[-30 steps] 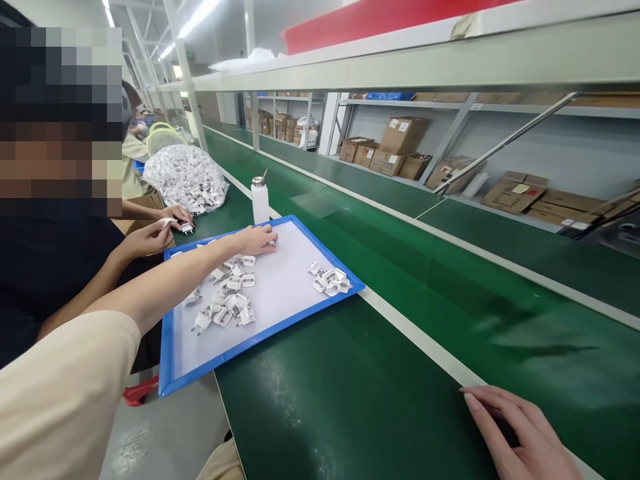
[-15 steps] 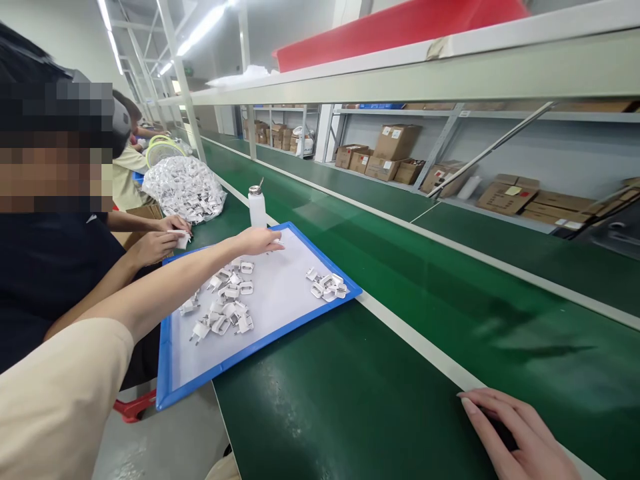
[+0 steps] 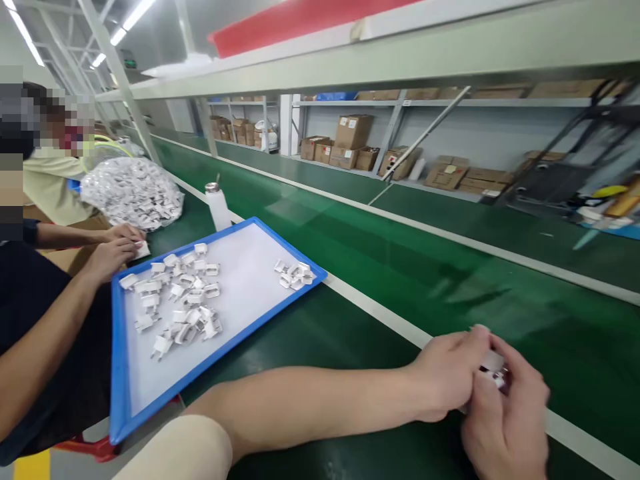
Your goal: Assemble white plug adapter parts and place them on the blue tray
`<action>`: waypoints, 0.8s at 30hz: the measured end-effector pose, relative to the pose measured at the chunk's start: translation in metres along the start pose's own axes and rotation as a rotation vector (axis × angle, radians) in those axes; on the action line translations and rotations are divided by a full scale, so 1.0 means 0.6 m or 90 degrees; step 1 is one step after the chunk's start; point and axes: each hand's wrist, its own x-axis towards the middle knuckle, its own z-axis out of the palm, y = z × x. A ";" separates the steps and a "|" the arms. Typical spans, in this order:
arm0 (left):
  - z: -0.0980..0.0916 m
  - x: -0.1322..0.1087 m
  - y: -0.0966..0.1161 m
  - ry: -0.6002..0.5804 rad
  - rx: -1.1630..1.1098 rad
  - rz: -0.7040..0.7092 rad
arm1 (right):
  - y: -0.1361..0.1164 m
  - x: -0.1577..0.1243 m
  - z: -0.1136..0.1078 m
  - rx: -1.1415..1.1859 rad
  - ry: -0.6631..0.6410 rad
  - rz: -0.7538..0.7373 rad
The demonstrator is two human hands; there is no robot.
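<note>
At the lower right, my left hand (image 3: 450, 373) and my right hand (image 3: 517, 417) meet over the green belt's pale edge strip. Both are closed around a small white plug casing (image 3: 494, 363) with shiny metal bits, largely hidden by the fingers. To the left lies a blue-rimmed tray (image 3: 220, 353) with a white base. Many white two-pin plug casings (image 3: 187, 327) are scattered over its left half. A smaller heap of the same casings (image 3: 294, 275) sits in its right corner.
A white bottle (image 3: 218, 208) with a metal top stands behind the tray. Further left is a clear bag of white parts (image 3: 133, 193). At the left edge, a co-worker's hands (image 3: 116, 253) hold a white piece. A shelf beam (image 3: 350, 63) runs overhead.
My left hand has left the tray's far side and come right to join my right hand. The view has turned right. The casing now shows between both hands.
</note>
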 end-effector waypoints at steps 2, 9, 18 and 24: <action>0.011 -0.002 -0.025 0.085 -0.136 -0.023 | 0.008 -0.006 -0.002 -0.054 -0.053 0.060; -0.040 -0.012 -0.026 0.073 -0.185 -0.015 | 0.002 -0.025 0.003 -0.010 -0.101 0.125; -0.056 -0.021 -0.015 0.010 -0.218 -0.195 | -0.001 -0.047 0.001 0.222 -0.027 0.159; -0.069 -0.031 -0.014 0.015 -0.197 -0.263 | -0.006 -0.044 -0.002 0.315 -0.040 0.163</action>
